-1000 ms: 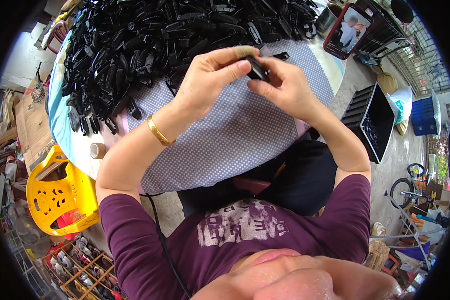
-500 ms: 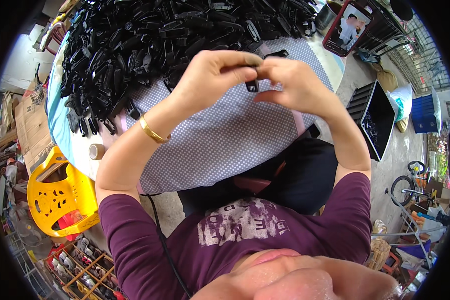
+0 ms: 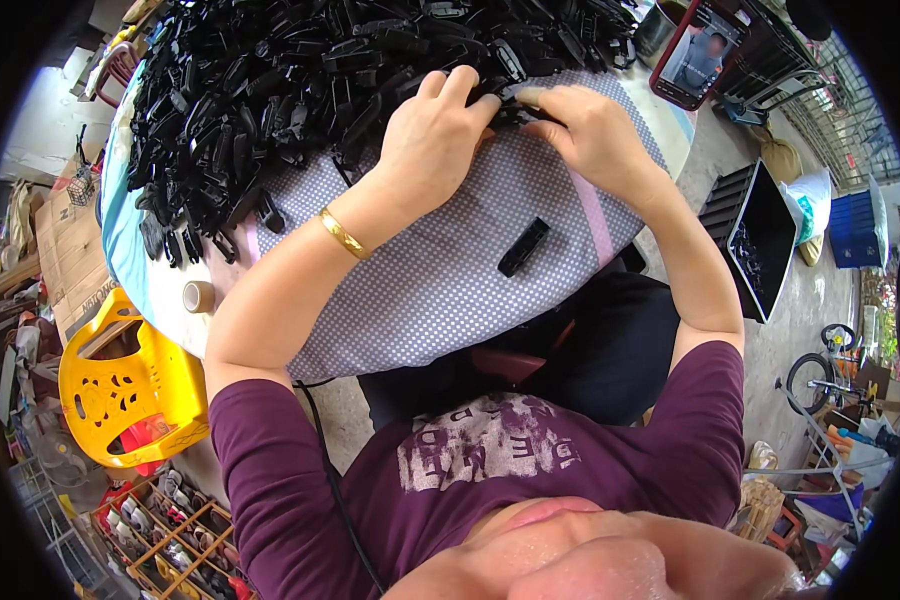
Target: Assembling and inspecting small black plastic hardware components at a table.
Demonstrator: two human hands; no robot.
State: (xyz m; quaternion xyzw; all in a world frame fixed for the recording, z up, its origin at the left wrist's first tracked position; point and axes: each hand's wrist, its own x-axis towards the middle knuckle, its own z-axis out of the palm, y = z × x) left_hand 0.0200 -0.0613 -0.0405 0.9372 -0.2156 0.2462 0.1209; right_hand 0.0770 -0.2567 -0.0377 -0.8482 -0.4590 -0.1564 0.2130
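The black plastic piece (image 3: 523,247) lies by itself on the dotted cloth (image 3: 400,300), below my right hand and touched by neither hand. It is short and oblong, smooth along its edges, with a small shine on the dark surface. The cloth is grey with small pale dots, crossed by a pink stripe (image 3: 592,220), and covers the near part of my rounded bench (image 3: 175,325).

My left hand (image 3: 432,140) is bent at the knuckles, at the near edge of the heap of black pieces (image 3: 270,90); whether it grasps anything I can't tell. My right hand (image 3: 600,132) faces it, thumb and forefinger apart around something dark, and I can't tell if I am pinching it. The heap is a tangle of long, slightly curved plastic shapes, some glossy, some dull. A gold bangle (image 3: 344,234), smooth and rounded, circles my left wrist (the only gleaming metal on me).

Over on the floor to my right, a black crate (image 3: 730,198) with ribbed walls holds a loose layer of small dark bits (image 3: 748,255). Beyond it is a blue plastic bin (image 3: 858,230), whose contents I can't make out. Near the far right edge of my bench, a dark cylindrical pot (image 3: 658,32) sits beside a phone (image 3: 700,60). To my left is a roll of brown tape (image 3: 198,296), near a yellow plastic chair (image 3: 120,395) with cut-out holes.
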